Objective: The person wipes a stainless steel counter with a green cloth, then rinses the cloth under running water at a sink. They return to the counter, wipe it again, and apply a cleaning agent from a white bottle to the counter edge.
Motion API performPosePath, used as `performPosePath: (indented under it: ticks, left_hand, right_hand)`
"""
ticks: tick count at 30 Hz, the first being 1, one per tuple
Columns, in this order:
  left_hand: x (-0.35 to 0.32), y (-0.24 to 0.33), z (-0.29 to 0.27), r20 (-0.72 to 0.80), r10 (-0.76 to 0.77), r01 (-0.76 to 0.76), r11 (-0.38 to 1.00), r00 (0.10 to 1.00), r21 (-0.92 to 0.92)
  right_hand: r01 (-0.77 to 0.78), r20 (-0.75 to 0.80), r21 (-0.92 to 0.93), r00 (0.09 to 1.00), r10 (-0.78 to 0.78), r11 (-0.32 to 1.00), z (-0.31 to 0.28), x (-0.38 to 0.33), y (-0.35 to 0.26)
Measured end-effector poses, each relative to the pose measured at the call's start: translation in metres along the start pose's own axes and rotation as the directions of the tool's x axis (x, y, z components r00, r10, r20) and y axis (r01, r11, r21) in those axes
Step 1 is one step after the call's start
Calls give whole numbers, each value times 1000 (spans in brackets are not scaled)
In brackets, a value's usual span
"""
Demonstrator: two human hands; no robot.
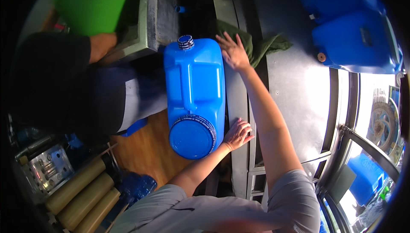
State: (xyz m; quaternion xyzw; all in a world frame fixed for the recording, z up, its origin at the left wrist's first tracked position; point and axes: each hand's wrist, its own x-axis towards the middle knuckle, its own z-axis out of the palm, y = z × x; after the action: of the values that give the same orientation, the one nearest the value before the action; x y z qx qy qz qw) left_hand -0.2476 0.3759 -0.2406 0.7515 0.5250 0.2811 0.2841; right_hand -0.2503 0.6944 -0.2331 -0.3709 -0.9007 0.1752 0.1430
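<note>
A big blue plastic water jug point(197, 83) lies in the middle, its moulded handle facing up. Its small capped spout point(185, 42) is at the far end, and a wide round lid point(192, 138) at the near end. Beside the jug's far right corner, my right hand point(234, 52) spreads its fingers, holding nothing. Just past its fingers, a dark green cloth point(267, 48) is draped over the metal counter point(294, 92). My left hand point(238, 135) rests by the jug's near right side, over the counter's edge, fingers loosely apart and nothing in them.
Another person point(55, 75) in dark clothes is close on the left, one arm at a metal sink edge point(147, 23) below a green tub point(94, 2). More blue jugs point(354, 41) stand far right. Tan cylinders point(81, 190) lie lower left. A glazed metal frame point(363, 139) borders the right.
</note>
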Motion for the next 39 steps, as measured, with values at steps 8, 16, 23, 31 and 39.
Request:
performPosePath:
  ticks: [8, 16, 23, 31, 39]
  left_hand:
    - [-25, 1, 7, 2, 103, -100, 958, 995, 270]
    - [-242, 61, -38, -327, -6, 67, 982, 945, 175]
    - [-336, 156, 0, -229, -40, 64, 993, 973, 101]
    - [-328, 282, 67, 84, 262, -254, 963, 962, -93]
    - [-292, 277, 54, 215, 233, -225, 972, 948, -63]
  right_hand:
    - [-209, -103, -3, 973, 207, 978, 12, -159, -95]
    - [-202, 3, -67, 979, 203, 977, 27, -425, -245]
    - [-361, 137, -102, 918, 373, 927, 42, -703, -396]
    - [-834, 181, 154, 551, 815, 529, 52, -958, -594]
    - [-551, -77, 734, -649, 757, -398, 38, -1039, -626]
